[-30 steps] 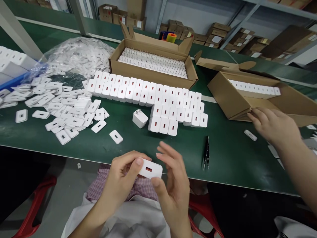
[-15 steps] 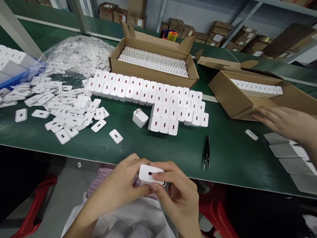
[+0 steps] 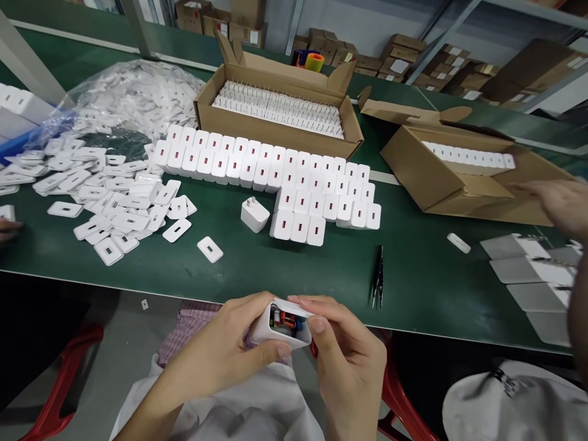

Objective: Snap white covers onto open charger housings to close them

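Observation:
Near the table's front edge, my left hand point(image 3: 229, 343) is closed around a white USB charger housing point(image 3: 261, 331). Its open end faces me, showing circuit parts point(image 3: 285, 321) inside. My right hand point(image 3: 351, 349) pinches a white cover plate point(image 3: 297, 307) between thumb and fingers. The plate is tilted up at the far rim of the housing, and my fingers hide part of it. Beyond my hands stand rows of white chargers point(image 3: 234, 165) with red USB ports. One charger point(image 3: 255, 214) lies apart with its prongs up. A loose cover plate point(image 3: 210, 250) lies left of it.
Many cover plates point(image 3: 128, 217) lie heaped at left before a clear bag point(image 3: 138, 98). Black tweezers point(image 3: 377, 278) lie at right. Two cardboard boxes point(image 3: 280, 125) point(image 3: 452, 196) hold chargers. Other people's hands point(image 3: 560, 199) point(image 3: 8, 229) show at both sides.
The cover plate has lifted off the housing's end, baring the circuit parts. My right hand has moved slightly right. A co-worker's hand has left the right box, and another hand appears at far left.

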`<action>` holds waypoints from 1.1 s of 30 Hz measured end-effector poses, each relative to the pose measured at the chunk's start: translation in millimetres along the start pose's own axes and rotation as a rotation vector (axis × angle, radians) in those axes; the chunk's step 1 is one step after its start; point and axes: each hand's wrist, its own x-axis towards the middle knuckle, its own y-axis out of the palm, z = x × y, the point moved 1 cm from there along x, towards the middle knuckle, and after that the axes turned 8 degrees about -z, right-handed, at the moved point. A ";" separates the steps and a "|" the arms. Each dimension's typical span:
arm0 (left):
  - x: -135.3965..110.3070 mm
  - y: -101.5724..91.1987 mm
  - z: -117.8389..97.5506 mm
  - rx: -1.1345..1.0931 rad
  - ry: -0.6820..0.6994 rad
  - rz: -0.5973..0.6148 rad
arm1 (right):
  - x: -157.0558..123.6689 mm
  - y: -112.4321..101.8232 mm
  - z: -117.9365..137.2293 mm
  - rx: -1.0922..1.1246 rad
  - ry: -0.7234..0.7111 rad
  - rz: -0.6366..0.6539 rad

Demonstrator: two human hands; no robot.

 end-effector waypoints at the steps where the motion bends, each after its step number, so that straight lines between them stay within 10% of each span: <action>1: 0.0 0.3 0.6 -0.004 -0.001 0.004 | 0.0 0.5 -0.5 0.002 0.009 -0.004; 33: 3.8 9.3 6.7 -0.060 -0.053 -0.046 | 12.8 -8.0 9.2 -0.275 0.011 0.111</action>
